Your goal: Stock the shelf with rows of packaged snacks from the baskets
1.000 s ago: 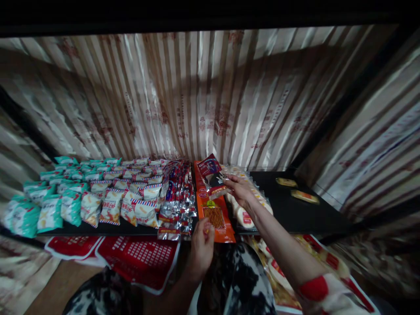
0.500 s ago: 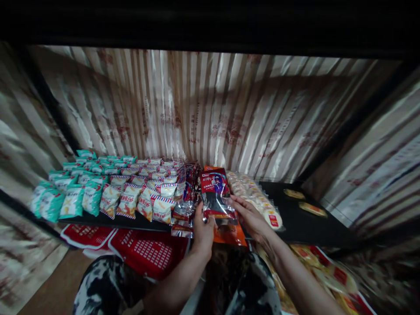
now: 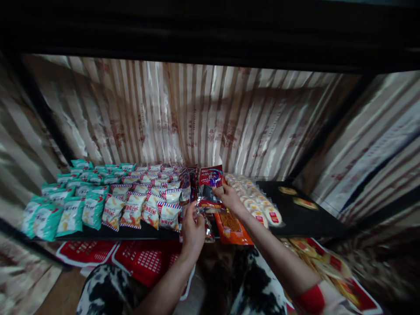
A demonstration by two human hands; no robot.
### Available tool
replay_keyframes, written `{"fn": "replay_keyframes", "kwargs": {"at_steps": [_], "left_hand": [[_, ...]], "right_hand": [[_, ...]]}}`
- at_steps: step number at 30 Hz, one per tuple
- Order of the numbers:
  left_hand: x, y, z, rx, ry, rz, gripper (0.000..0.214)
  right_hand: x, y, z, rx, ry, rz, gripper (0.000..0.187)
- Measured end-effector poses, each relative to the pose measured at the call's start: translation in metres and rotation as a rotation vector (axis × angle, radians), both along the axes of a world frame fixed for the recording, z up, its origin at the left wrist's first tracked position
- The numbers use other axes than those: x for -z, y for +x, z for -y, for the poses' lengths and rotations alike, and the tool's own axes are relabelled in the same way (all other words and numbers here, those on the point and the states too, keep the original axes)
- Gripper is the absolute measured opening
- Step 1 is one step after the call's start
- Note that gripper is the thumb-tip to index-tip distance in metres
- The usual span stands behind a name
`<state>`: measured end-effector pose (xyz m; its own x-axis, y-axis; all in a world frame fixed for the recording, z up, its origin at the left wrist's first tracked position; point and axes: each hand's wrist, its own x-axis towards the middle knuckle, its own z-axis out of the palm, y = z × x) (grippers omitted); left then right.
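A flat, shiny, dark red packet (image 3: 207, 181) is over the middle of the long, flat, black shelf (image 3: 295, 222). The right hand (image 3: 231, 199) pinches its right side, with fingers on the front. The left hand (image 3: 193, 227) is at the bottom left corner with its fingers bent; I cannot tell if they grip it.

Much is already set out in rows. Puffy green and white bags (image 3: 70, 215) fill the left end, and puffy white bags with striped edges (image 3: 133, 210) come next. On the other side are round, pale cakes in clear wrap (image 3: 273, 215). A flat orange packet (image 3: 232, 228) lies partly under the dark red one.

The dark red packet is not let go yet, so its spot looks unfinished. The right end has just two small yellow packets (image 3: 305, 203), so that part seems less done.
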<state>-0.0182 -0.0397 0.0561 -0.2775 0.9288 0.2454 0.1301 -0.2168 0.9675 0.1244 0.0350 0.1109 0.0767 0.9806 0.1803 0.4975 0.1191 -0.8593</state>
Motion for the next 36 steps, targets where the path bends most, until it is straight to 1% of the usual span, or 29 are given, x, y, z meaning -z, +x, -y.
{"fn": "replay_keyframes", "kwargs": {"at_steps": [2, 5, 9, 12, 15, 17, 20, 23, 25, 28, 31, 33, 36], "left_hand": [[-0.001, -0.008, 0.003, -0.038, 0.064, -0.067, 0.036], [-0.002, -0.013, 0.006, -0.057, 0.103, -0.104, 0.035], [-0.001, -0.011, 0.012, -0.085, 0.137, -0.119, 0.038], [-0.001, -0.010, 0.018, -0.112, 0.164, -0.196, 0.037], [-0.003, -0.020, 0.018, -0.156, 0.200, -0.318, 0.035], [-0.005, -0.032, 0.011, -0.168, 0.213, -0.403, 0.035], [-0.004, -0.051, -0.012, -0.128, 0.195, -0.529, 0.034], [-0.001, -0.063, -0.046, -0.068, 0.162, -0.666, 0.036], [-0.001, -0.066, -0.072, -0.038, 0.143, -0.771, 0.039], [-0.008, -0.067, -0.110, -0.002, 0.116, -0.925, 0.040], [-0.017, -0.063, -0.141, 0.066, 0.078, -1.023, 0.041], [-0.021, -0.059, -0.157, 0.135, -0.002, -1.061, 0.042], [-0.024, -0.052, -0.169, 0.261, -0.148, -1.102, 0.045]], "right_hand": [[-0.001, -0.003, -0.007, 0.013, 0.027, 0.014, 0.031], [-0.006, -0.013, -0.014, 0.016, 0.068, 0.003, 0.032], [-0.015, -0.035, -0.018, -0.056, 0.071, 0.050, 0.030], [-0.019, -0.049, -0.023, -0.071, 0.046, 0.130, 0.028], [-0.024, -0.050, -0.033, -0.001, 0.022, 0.210, 0.026], [-0.030, -0.042, -0.041, 0.075, 0.027, 0.244, 0.025], [-0.040, -0.026, -0.052, 0.146, 0.026, 0.246, 0.024], [-0.044, -0.013, -0.061, 0.155, -0.018, 0.187, 0.025], [-0.041, -0.007, -0.069, 0.135, -0.024, 0.082, 0.026], [-0.033, 0.002, -0.084, 0.105, -0.015, -0.102, 0.027], [-0.026, 0.010, -0.099, 0.094, -0.013, -0.224, 0.028], [-0.024, 0.015, -0.109, 0.080, -0.010, -0.289, 0.031], [-0.020, 0.023, -0.121, 0.066, -0.008, -0.324, 0.037]]}}
